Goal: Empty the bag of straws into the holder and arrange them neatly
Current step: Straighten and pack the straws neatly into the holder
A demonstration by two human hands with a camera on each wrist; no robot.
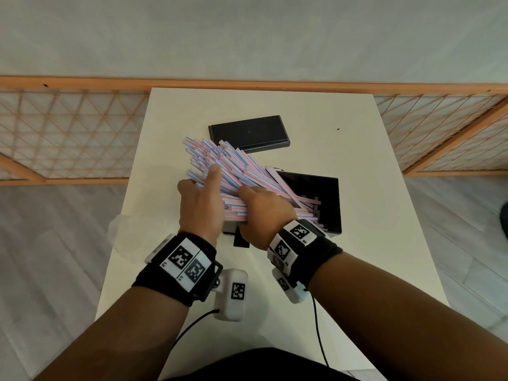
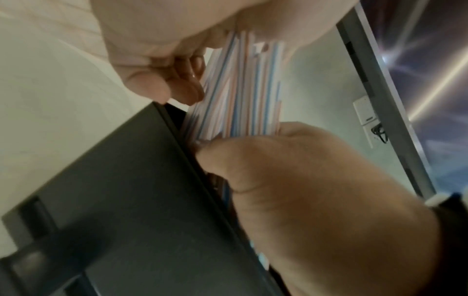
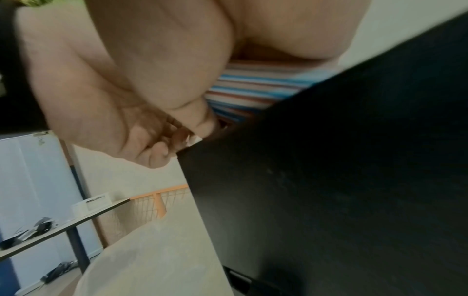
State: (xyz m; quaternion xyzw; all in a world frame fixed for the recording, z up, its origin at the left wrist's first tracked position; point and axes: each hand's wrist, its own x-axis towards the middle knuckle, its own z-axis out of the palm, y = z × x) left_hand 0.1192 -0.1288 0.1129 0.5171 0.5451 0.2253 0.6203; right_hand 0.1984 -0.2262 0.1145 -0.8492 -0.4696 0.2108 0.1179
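Note:
A thick bundle of red, white and blue striped straws [image 1: 220, 163] slants up to the left, its lower ends in the open black holder [image 1: 327, 207]. My left hand [image 1: 203, 204] grips the bundle from the left, one finger lying along its top. My right hand [image 1: 261, 215] curls round the bundle's lower part at the holder's near left corner. In the left wrist view my left hand [image 2: 157, 60] has its fingers curled against the straws [image 2: 240, 90], just above the holder's wall [image 2: 113, 200]. In the right wrist view the right hand [image 3: 278, 26] covers the straws [image 3: 253, 90] above the holder [image 3: 329, 180].
The holder's black lid [image 1: 248, 133] lies flat behind the straws on the white table [image 1: 371, 270]. The empty clear plastic bag [image 1: 119, 235] hangs over the table's left edge. An orange lattice screen [image 1: 68, 133] stands behind the table. Wrist-camera cables trail near the front edge.

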